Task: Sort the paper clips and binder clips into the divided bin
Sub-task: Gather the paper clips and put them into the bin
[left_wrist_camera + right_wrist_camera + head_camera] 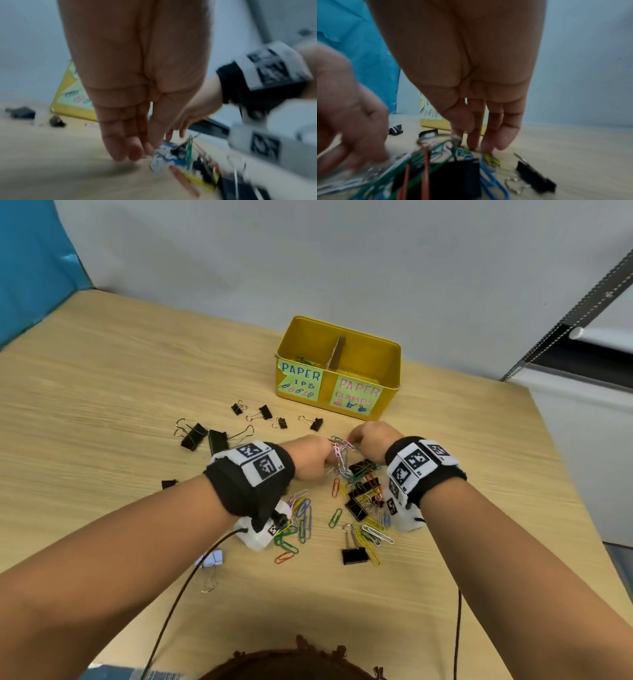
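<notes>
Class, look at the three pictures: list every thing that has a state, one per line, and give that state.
Yellow metal divided bin: open-topped, upright; a few clips in the left compartment, right one's contents hidden.
Tangled bunch of pink and white paper clips: pinched between both hands.
Left hand: fingers pinching the bunch.
Right hand: fingers pinching the bunch.
Loose coloured paper clips: scattered, unsorted.
Black binder clips: lying on the wooden table, unsorted.

Pale wood-grain surface (102, 412), matt. Yellow bin (387, 361) of painted metal, slight sheen, cardboard divider (337, 350), matt paper labels (301, 383). Just beyond the grip: binder clips (193, 436), matt black bodies, shiny wire handles. Under the grip: paper clips (305, 515), glossy coloured coating, some bare metal. Black cloth wristbands (246, 484).
</notes>
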`<state>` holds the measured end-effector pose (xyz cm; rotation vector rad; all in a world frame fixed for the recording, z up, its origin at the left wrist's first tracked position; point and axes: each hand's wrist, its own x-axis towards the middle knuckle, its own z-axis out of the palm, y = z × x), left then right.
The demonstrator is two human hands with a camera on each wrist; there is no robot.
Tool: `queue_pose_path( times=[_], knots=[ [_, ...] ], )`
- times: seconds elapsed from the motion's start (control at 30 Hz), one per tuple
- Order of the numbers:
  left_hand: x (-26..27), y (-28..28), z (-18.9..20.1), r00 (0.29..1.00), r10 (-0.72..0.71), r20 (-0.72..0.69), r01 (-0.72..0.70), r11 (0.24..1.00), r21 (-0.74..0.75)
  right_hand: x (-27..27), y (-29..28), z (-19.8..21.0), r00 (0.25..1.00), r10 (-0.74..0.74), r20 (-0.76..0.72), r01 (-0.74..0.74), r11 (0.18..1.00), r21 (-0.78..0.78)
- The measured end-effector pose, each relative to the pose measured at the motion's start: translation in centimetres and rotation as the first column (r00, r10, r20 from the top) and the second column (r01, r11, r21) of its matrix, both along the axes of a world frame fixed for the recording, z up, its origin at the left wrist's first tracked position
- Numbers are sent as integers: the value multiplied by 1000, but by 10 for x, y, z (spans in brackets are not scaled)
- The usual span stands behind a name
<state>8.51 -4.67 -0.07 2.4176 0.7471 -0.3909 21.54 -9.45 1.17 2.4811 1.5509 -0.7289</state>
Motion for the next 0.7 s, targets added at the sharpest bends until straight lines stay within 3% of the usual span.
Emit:
queue_pose_path(
  times=[0.1, 0.13, 0.23, 0.3, 0.4, 0.53, 0.63, 0.7],
  knots=[
    [5, 13, -1, 978, 146, 150, -154, 987, 41, -2, -7, 5, 984, 60, -167, -58, 998, 18],
    [6, 15, -2, 978, 137, 160, -150, 986, 68, -2, -9, 9, 982, 45, -184, -33, 997, 67],
    [3, 10, -4, 995, -101, 10, 99, 990, 102, 6, -18, 16, 992, -21, -126, 45, 981, 188],
    [-3, 1, -7, 969, -216, -122, 234, 960, 155, 5, -28, 15, 994, -5, -108, 14, 997, 78],
    [-14, -6, -5, 942, -278, -189, 315, 926, 207, 6, -38, 5, 998, 48, -50, -52, 994, -96],
    [-27, -2, 7, 944, -243, -223, 255, 967, 26, 23, -44, 7, 998, -56, -36, 55, 998, -37],
    [-20, -1, 5, 978, -160, -136, 171, 982, 74, 28, -47, 8, 961, -202, -186, 220, 972, 79],
    [-8, -4, 1, 992, -110, -65, 114, 992, 51, 26, -49, 0, 948, -242, -208, 263, 962, 78]
  ],
)
